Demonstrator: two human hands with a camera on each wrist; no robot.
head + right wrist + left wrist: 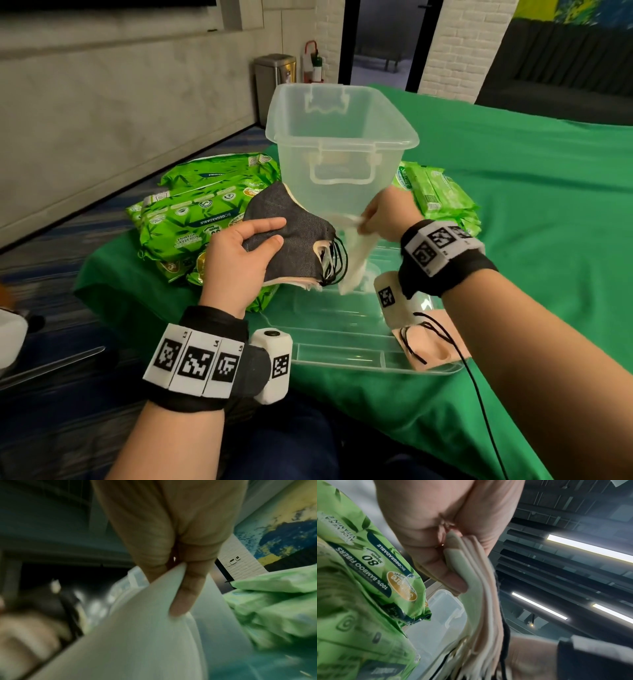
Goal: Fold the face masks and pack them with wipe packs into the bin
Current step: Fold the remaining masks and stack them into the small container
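A stack of masks [291, 240] is gripped by the left hand [236, 253], a white mask [356, 253] pinched away by the right hand [383, 216]. The bin [342, 137] looks unpacked; wipe packs [191, 212] lie beside it.

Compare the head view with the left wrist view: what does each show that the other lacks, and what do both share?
Only the head view shows the right hand pinching a white mask, the clear lid and a peach mask lying on it. Only the left wrist view shows the stack's layered pale edges and the ceiling lights. Both show the left hand gripping the mask stack, the green wipe packs and the clear bin.
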